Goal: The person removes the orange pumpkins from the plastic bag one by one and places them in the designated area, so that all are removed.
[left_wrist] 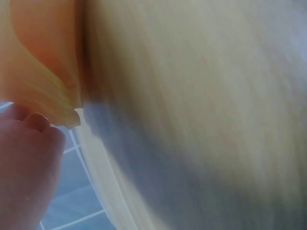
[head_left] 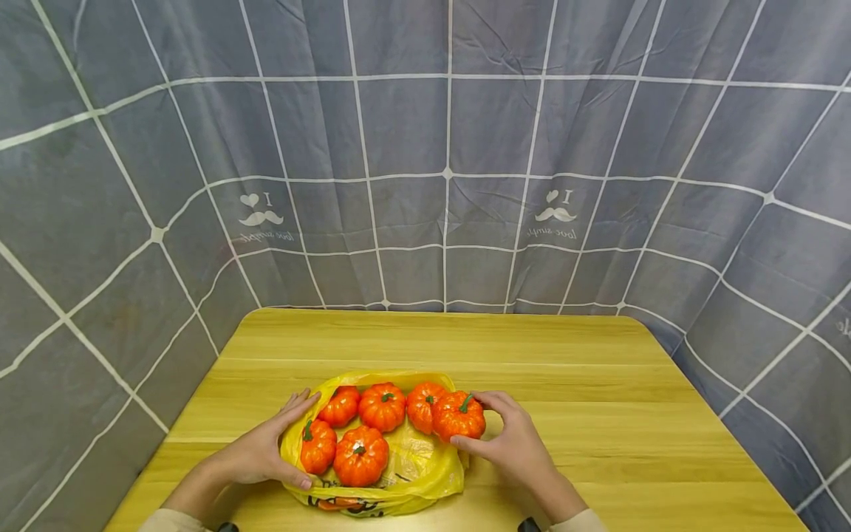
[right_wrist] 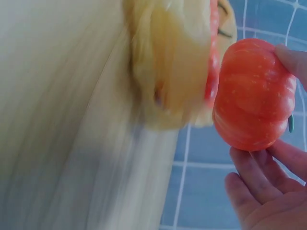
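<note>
The held pumpkin (head_left: 459,416) is small, squat and deeply ribbed, bright orange-red with paler flecks and a shine on its skin; a curved green stem (head_left: 467,403) rises from its top. It is over the right side of a yellow plastic bag (head_left: 415,465), and in the head view it overlaps the edge of the pumpkin beside it; whether the two touch cannot be told. Five more pumpkins (head_left: 360,456) of the same kind sit in the bag's wide mouth, three along the far side and two nearer on the left, those with visible stems showing green.

The right hand (head_left: 510,437) comes in from the lower right and grips the held pumpkin between the thumb and the fingers (right_wrist: 254,175), parted by the pumpkin's breadth. The left hand (head_left: 266,447) lies at the bag's left rim, its thumb and fingers spread wide apart, thumb toward the near edge, fingertips touching the plastic.

The bag carries black characters and an orange-red patch on its near side, too crumpled to read. Behind the wood-grain table (head_left: 598,414) hangs a grey curtain (head_left: 492,140) with white grid lines; its mirrored prints show "I", a heart, a moustache and, faintly, "love simpl", the ending unclear.
</note>
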`<state>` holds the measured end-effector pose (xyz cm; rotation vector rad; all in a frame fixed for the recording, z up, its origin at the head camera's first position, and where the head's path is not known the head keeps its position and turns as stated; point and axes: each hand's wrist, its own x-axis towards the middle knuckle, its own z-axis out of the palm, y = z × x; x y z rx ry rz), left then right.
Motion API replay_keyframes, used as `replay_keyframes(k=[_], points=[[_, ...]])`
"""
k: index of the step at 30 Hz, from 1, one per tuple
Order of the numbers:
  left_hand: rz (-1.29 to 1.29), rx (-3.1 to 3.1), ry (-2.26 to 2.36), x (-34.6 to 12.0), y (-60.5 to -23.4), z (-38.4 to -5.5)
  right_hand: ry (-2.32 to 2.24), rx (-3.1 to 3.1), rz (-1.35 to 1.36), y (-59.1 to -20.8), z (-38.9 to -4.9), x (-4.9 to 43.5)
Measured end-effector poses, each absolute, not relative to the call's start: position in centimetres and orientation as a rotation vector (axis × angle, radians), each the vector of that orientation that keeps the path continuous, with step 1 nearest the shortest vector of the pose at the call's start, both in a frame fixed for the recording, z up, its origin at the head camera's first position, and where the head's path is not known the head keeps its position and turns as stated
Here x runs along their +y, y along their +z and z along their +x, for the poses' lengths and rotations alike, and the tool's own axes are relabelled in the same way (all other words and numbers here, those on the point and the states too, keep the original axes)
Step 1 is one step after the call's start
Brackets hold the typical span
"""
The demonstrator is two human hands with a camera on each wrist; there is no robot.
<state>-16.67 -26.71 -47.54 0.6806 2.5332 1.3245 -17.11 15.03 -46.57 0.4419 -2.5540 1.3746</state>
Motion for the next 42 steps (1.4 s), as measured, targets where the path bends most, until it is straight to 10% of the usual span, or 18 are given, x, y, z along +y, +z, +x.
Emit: replay_keyframes(k=[42], points=[[0.677,2.528,1.308,-26.6,-47.3,-16.8,1.180,-2.701,-0.240,-48.3,-19.7,30.3]])
